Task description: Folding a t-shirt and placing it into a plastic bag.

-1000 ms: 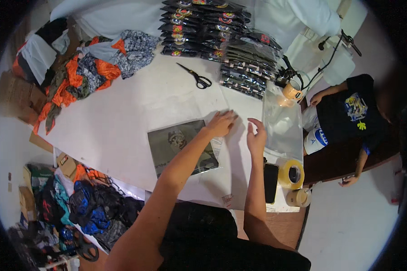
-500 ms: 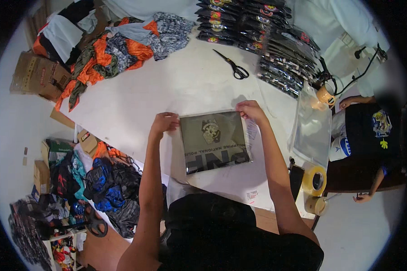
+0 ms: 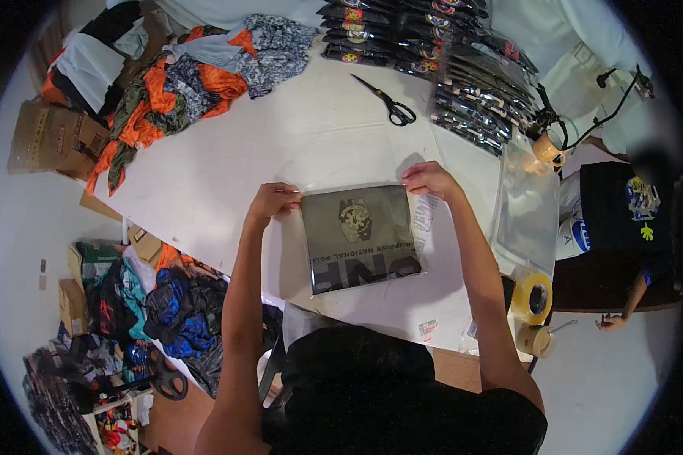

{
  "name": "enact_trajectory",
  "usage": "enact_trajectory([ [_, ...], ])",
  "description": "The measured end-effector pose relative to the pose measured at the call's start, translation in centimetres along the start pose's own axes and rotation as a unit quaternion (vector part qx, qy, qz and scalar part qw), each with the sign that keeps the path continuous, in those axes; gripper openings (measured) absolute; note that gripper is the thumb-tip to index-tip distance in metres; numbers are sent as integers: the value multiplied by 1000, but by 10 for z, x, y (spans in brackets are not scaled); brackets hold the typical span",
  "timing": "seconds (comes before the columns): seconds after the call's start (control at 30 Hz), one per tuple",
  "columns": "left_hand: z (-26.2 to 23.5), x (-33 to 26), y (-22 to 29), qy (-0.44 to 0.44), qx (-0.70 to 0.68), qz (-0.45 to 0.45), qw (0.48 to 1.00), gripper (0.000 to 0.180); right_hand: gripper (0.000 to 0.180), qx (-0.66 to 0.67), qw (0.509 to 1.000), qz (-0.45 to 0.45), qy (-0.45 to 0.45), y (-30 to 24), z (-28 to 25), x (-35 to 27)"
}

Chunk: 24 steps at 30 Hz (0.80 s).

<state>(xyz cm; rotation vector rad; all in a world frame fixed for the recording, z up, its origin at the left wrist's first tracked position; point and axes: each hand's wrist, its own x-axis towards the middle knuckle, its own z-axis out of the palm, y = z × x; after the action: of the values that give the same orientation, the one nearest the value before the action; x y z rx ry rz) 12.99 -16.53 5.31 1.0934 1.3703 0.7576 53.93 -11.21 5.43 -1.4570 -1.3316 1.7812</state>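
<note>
A folded olive-grey shirt with dark printing and a pale emblem, inside a clear plastic bag (image 3: pixel 360 236), lies before me at the middle of the white table (image 3: pixel 235 144). My left hand (image 3: pixel 276 200) pinches the bag's far left corner. At the far right corner, my right hand (image 3: pixel 429 180) pinches the plastic between thumb and fingers. The bag's near edge points toward me, close to the table's front.
Black scissors (image 3: pixel 387 100) lie beyond the bag. Stacks of bagged dark garments (image 3: pixel 372 34) stand at the back, loose orange and patterned cloth (image 3: pixel 167 98) at far left. At right are a clear plastic sheet (image 3: pixel 520 212), tape rolls (image 3: pixel 533 299), a mug (image 3: pixel 549 149) and another person (image 3: pixel 622 227).
Both hands keep hold of the bag's far corners, and the bag lies slightly flatter and smoother. The whole view has shifted a little.
</note>
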Motion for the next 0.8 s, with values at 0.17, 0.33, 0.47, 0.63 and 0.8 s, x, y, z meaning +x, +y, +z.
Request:
enact_trajectory([
  [0.17, -7, 2, -2, -33, 26, 30, 999, 8, 20, -8, 1000, -21, -7, 0, 1, -3],
  [0.33, -8, 3, 27, -88, 127, -20, 988, 8, 11, -49, 992, -86, -75, -6, -3, 1],
  [0.47, -11, 9, 24, -100, 118, -34, 987, 7, 13, -102, 992, -47, -51, -4, -3, 7],
  [0.63, -24, 11, 4, -116, 116, 84, 983, 11, 11, -108, 989, -91, -34, 0, -2, 6],
  [0.8, -24, 10, -6, -98, 121, 144, 977, 10, 8, -116, 986, -121, -14, 6, 2, 6],
])
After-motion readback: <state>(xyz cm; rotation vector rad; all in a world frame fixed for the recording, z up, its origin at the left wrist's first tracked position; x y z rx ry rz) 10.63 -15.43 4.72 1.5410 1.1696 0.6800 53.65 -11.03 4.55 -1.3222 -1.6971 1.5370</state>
